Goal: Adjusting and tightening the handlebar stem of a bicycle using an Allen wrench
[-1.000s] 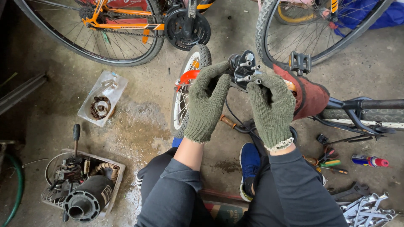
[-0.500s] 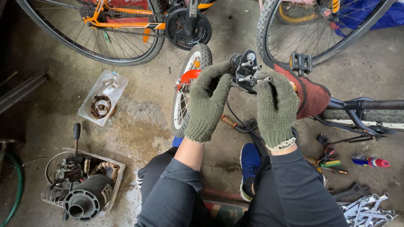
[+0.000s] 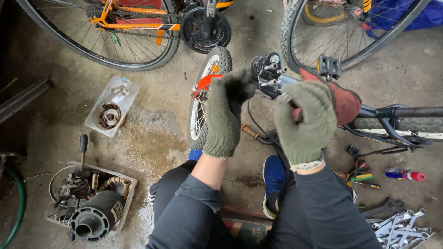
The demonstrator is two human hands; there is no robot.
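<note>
left hand curled round handlebar stem; right hand fingers pinching beside it.

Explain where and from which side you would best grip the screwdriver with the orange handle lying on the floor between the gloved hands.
Probably grip the orange-handled screwdriver by its handle, from above. The handle is its thickest exposed part and points up-left; the shaft end runs under cables beside the blue shoe, so it is less free.

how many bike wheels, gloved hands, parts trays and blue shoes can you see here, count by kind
bike wheels: 4 (orange bike's rear wheel, small white-rimmed wheel, top right wheel, tyre at right edge)
gloved hands: 2 (left hand, right hand)
parts trays: 2 (clear tray, tray of parts)
blue shoes: 1 (blue shoe)
total: 9
</note>
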